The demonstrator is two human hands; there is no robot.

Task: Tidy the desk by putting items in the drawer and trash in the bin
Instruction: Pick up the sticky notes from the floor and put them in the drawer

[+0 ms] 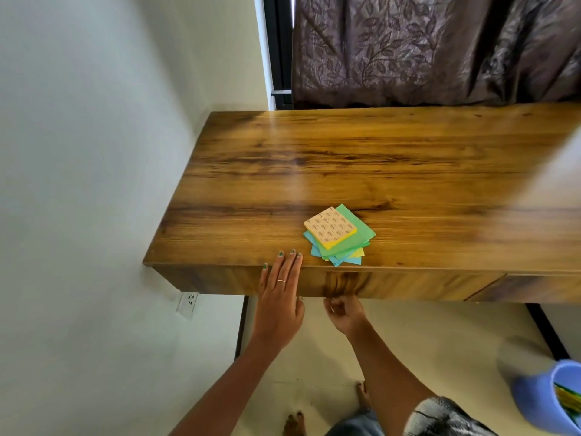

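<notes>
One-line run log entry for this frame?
left hand: flat on desk edge | right hand: curled under drawer front | drawer: closed | sticky notes: on desk | bin: on floor, right

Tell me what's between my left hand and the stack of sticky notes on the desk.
Nothing: in the head view, only bare desk wood separates the left hand from the sticky notes.

Item count: desk and surroundings

One desk (345, 158), one stack of coloured paper squares (341, 236), two hands, one blue bin (540, 401), one wall socket (187, 305), one curtain (434, 48).
</notes>
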